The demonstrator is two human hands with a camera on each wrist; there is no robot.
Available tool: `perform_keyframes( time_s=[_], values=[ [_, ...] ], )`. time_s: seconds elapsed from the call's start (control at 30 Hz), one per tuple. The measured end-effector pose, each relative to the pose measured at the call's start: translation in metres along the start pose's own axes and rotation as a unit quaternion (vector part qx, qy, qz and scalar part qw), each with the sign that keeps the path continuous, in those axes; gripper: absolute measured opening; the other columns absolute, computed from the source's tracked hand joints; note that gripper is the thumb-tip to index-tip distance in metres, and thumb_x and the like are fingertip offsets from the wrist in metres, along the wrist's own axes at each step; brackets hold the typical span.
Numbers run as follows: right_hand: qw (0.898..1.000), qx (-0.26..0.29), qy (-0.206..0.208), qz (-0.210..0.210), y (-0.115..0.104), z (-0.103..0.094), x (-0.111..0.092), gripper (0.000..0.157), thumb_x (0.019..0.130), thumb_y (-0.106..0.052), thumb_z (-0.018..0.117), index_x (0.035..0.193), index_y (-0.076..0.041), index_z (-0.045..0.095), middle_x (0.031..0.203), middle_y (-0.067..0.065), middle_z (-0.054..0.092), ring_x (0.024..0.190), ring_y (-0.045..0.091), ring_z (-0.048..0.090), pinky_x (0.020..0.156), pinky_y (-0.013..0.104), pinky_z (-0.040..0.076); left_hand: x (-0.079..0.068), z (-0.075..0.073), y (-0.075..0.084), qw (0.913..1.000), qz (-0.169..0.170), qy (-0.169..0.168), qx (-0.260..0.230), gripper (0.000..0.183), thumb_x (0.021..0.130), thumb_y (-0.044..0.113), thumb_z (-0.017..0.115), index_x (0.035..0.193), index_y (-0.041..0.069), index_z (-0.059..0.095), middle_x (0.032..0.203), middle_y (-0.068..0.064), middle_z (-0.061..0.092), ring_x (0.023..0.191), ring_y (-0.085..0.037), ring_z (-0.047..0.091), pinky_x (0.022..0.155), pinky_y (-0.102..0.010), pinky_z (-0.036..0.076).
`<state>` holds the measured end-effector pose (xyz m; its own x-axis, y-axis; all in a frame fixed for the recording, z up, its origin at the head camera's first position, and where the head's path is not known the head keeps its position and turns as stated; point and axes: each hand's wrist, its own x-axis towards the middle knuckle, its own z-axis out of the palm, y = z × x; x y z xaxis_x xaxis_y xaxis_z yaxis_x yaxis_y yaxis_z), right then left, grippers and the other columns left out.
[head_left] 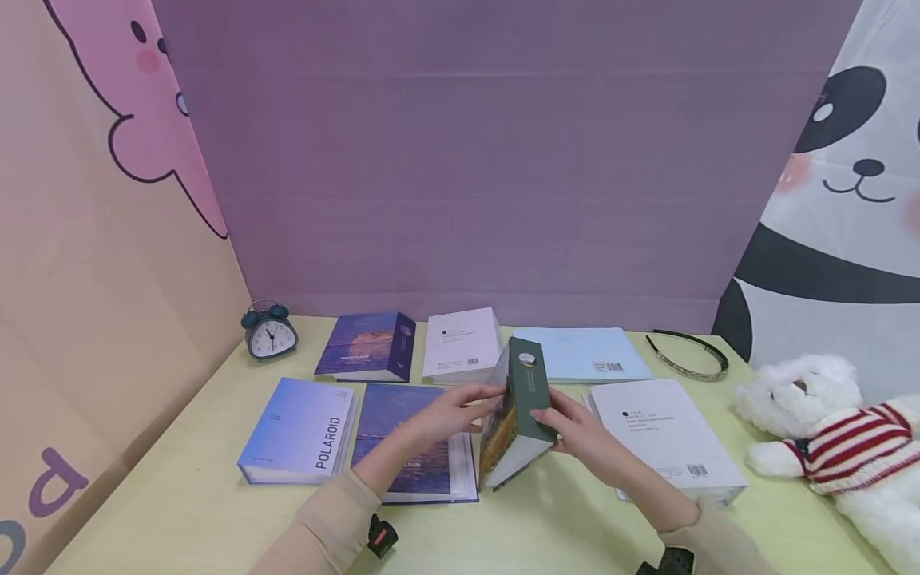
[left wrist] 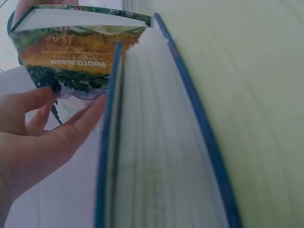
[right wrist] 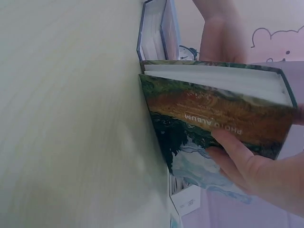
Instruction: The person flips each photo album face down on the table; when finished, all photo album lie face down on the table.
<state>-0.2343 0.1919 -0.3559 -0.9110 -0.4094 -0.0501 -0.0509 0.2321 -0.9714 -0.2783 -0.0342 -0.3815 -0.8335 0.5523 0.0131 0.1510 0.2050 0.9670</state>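
A green-spined photo album [head_left: 528,391] with a painted landscape cover stands on edge, tilted, near the middle of the table. My right hand [head_left: 578,427] grips it from the right, thumb on the spine and fingers against a cover [right wrist: 190,111]. From the other side, my left hand [head_left: 449,411] reaches to the album with its fingers fairly straight. In the left wrist view the left hand [left wrist: 42,137] lies at the painted cover [left wrist: 76,59]; how firmly it touches cannot be made out. Beneath the left forearm lies a purple-blue album [head_left: 410,415] with a seascape cover.
A blue Polaroid album [head_left: 295,431] lies left, a white album [head_left: 664,435] right. Behind are another seascape album [head_left: 362,343], a white book [head_left: 461,343] and a pale blue one [head_left: 582,351]. An alarm clock [head_left: 271,335], headband [head_left: 693,367] and teddy bear [head_left: 826,431] stand at the sides.
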Motion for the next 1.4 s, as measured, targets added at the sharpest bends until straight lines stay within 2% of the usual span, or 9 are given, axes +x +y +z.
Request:
perform_keyframes(
  time_s=[0.23, 0.33, 0.4, 0.53, 0.63, 0.67, 1.03, 1.3, 1.4],
  values=[
    [0.997, -0.019, 0.069, 0.024, 0.005, -0.005, 0.0, 0.072, 0.095, -0.033, 0.055, 0.148, -0.003, 0.018, 0.141, 0.024, 0.036, 0.111, 0.021, 0.056, 0.085, 0.033, 0.052, -0.003, -0.002, -0.006, 0.9978, -0.011, -0.051, 0.041, 0.037, 0.1, 0.024, 0.045, 0.138, 0.024, 0.049, 0.148, 0.0, 0.038, 0.133, -0.025, 0.041, 0.099, -0.044, 0.046],
    [0.995, -0.037, 0.092, 0.03, 0.006, -0.007, 0.0, 0.076, 0.092, -0.034, 0.059, 0.149, -0.007, 0.016, 0.143, 0.02, 0.032, 0.114, 0.026, 0.055, 0.084, 0.032, 0.052, -0.003, -0.002, -0.007, 0.9962, -0.008, -0.053, 0.068, 0.037, 0.1, 0.024, 0.045, 0.137, 0.024, 0.05, 0.149, 0.002, 0.038, 0.128, -0.021, 0.046, 0.095, -0.041, 0.048],
    [0.993, -0.049, 0.107, 0.032, 0.007, -0.008, -0.001, 0.079, 0.091, -0.035, 0.061, 0.15, -0.01, 0.016, 0.146, 0.018, 0.03, 0.118, 0.032, 0.053, 0.083, 0.032, 0.053, -0.003, -0.001, -0.007, 0.9947, -0.01, -0.056, 0.086, 0.036, 0.1, 0.023, 0.045, 0.136, 0.026, 0.051, 0.149, 0.004, 0.037, 0.106, -0.02, 0.057, 0.085, -0.039, 0.05],
    [0.989, -0.076, 0.122, 0.032, 0.009, -0.011, -0.002, 0.081, 0.09, -0.034, 0.063, 0.151, -0.011, 0.015, 0.149, 0.019, 0.027, 0.123, 0.04, 0.049, 0.083, 0.035, 0.054, -0.004, 0.001, -0.006, 0.9914, -0.016, -0.068, 0.111, 0.036, 0.099, 0.024, 0.047, 0.134, 0.027, 0.052, 0.151, 0.005, 0.034, 0.117, -0.023, 0.052, 0.094, -0.045, 0.045],
    [0.987, -0.096, 0.125, 0.035, 0.012, -0.013, -0.003, 0.082, 0.09, -0.034, 0.063, 0.151, -0.01, 0.014, 0.149, 0.021, 0.028, 0.123, 0.042, 0.048, 0.083, 0.038, 0.054, -0.006, 0.002, -0.006, 0.9889, -0.021, -0.081, 0.123, 0.035, 0.1, 0.024, 0.047, 0.134, 0.025, 0.053, 0.151, 0.002, 0.033, 0.14, -0.025, 0.03, 0.108, -0.049, 0.034],
    [0.986, -0.102, 0.125, 0.036, 0.013, -0.014, -0.003, 0.083, 0.09, -0.034, 0.063, 0.151, -0.009, 0.013, 0.149, 0.022, 0.028, 0.123, 0.043, 0.047, 0.083, 0.038, 0.054, -0.006, 0.002, -0.006, 0.9883, -0.024, -0.087, 0.123, 0.035, 0.1, 0.023, 0.046, 0.134, 0.024, 0.053, 0.152, 0.0, 0.033, 0.14, -0.027, 0.029, 0.108, -0.05, 0.033],
    [0.985, -0.132, 0.091, 0.057, 0.025, -0.029, -0.01, 0.083, 0.091, -0.034, 0.06, 0.149, 0.002, 0.012, 0.148, 0.029, 0.026, 0.126, 0.042, 0.044, 0.086, 0.039, 0.052, -0.011, 0.001, -0.008, 0.974, -0.049, -0.125, 0.183, 0.038, 0.1, 0.025, 0.046, 0.138, 0.026, 0.048, 0.148, -0.002, 0.039, 0.137, -0.025, 0.035, 0.106, -0.046, 0.037],
    [0.971, -0.196, 0.1, 0.092, 0.031, -0.037, -0.015, 0.083, 0.089, -0.042, 0.061, 0.146, 0.006, 0.022, 0.146, 0.028, 0.031, 0.112, 0.032, 0.056, 0.088, 0.045, 0.05, -0.011, 0.002, -0.008, 0.9784, -0.043, -0.112, 0.168, 0.039, 0.1, 0.023, 0.046, 0.138, 0.018, 0.049, 0.144, -0.003, 0.045, 0.131, -0.025, 0.044, 0.105, -0.044, 0.039],
    [0.972, -0.195, 0.101, 0.088, 0.035, -0.039, -0.017, 0.078, 0.089, -0.041, 0.061, 0.144, 0.004, 0.029, 0.146, 0.027, 0.032, 0.113, 0.033, 0.055, 0.087, 0.044, 0.051, -0.011, 0.003, -0.008, 0.9792, -0.044, -0.101, 0.17, 0.038, 0.099, 0.022, 0.048, 0.137, 0.017, 0.05, 0.141, -0.004, 0.048, 0.128, -0.025, 0.047, 0.102, -0.044, 0.042]
  ],
)
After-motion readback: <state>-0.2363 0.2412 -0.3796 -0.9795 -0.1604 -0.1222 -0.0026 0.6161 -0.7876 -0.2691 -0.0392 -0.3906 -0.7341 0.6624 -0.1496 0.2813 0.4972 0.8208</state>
